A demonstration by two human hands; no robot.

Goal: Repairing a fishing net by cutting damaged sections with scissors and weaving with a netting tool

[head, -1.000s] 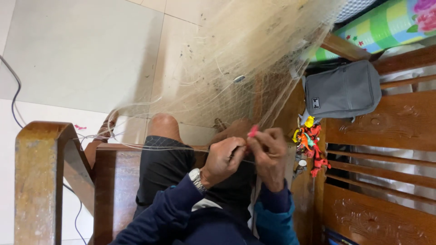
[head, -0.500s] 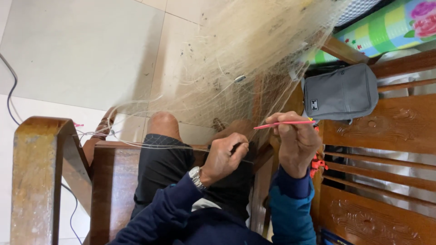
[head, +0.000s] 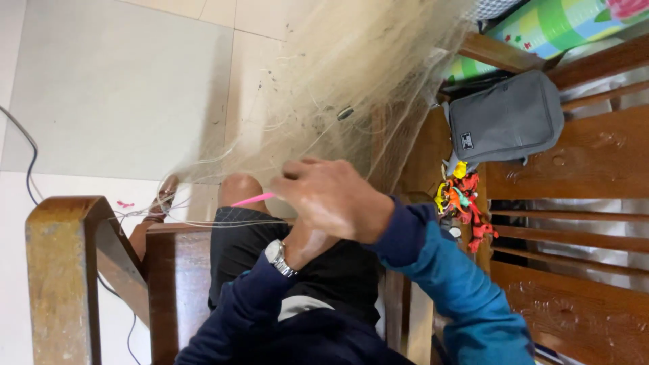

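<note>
Right hand crosses over the left hand, fingers clamped on a pink needle poking leftward beneath the pale fishing net; left fingers hidden, can't tell.

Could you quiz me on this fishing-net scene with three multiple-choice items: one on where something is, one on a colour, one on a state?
1. Where is the grey bag?
A. on the wooden bench
B. on the tiled floor
C. on the person's lap

2. What colour is the netting needle?
A. green
B. pink
C. black

3. How does the right hand lie?
A. far from the left
B. flat on the floor
C. crossed over the left hand

Answers: 1 A, it rests on the slats. 2 B, a pink tip juts from the right hand. 3 C, it covers the left, whose wrist bears a watch.
</note>
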